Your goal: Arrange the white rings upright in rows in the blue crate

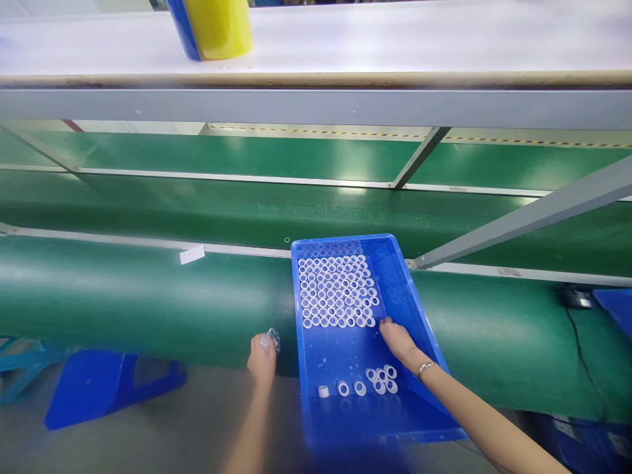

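My left hand (pixel 261 360) is closed round a crumpled piece of clear plastic (pixel 270 340), just left of a blue plastic bin (pixel 428 322). Inside the bin, my right hand (pixel 396 338) has its fingers pinched together at the right end of the nearest row of white rings (pixel 338 293). What those fingers hold, if anything, is hidden. The rings stand in close, even rows over the far part of the bin floor. Closer to me lie several loose white rings (pixel 380 375), some bunched together, and one ring (pixel 323 392) rests on its side.
The bin sits on a green conveyor belt (pixel 148 289), with a white paper slip (pixel 192 255) at the belt's far edge. A grey metal strut (pixel 523 214) slants at right. Above runs a white shelf (pixel 395 39) bearing a yellow-and-blue container (pixel 217 29). A blue stool (pixel 93 385) stands lower left.
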